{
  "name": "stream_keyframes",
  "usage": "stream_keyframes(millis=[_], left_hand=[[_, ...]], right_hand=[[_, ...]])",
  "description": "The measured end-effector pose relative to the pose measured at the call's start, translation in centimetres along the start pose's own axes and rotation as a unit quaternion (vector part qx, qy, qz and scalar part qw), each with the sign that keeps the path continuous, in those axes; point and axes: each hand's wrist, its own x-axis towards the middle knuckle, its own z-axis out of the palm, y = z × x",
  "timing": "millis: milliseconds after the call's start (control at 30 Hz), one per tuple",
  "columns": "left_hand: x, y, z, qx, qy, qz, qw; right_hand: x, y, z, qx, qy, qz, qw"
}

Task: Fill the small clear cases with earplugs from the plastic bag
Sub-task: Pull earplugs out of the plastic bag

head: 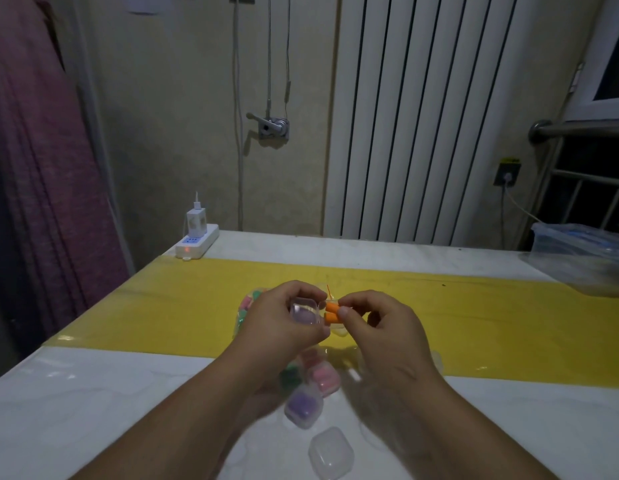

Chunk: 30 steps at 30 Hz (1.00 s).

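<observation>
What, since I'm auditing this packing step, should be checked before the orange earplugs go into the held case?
1. Case held: the left hand grips the small clear case: ok.
2. Plugs held: the right hand pinches two orange earplugs: ok.
3. Plugs close beside the case's right edge: ok.
4. Lid open: cannot tell.
5. Case empty inside: cannot tell; a purple tint shows through it.
6. Next case ready: a spare case lies on the table, apparently empty: ok.
</observation>
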Motion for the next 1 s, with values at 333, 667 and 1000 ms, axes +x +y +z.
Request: stream_keyframes(millis=[333,667,1000], left_hand=[[0.0,0.0,0.1,-0.009,-0.019,-0.007,1.000],[-0.4,0.7,-0.1,-0.055,-0.046,-0.018,0.997],[-0.2,0.6,0.2,-0.241,-0.065,-0.044,0.967]], right_hand=[[0.2,-0.5,-0.3,0.141,-0.041,0.131,0.980],[0.5,-0.6,-0.5,0.249,-0.045,0.188,0.949],[0.4,-0.6,-0.7,0.239,-0.020,0.156,0.958]])
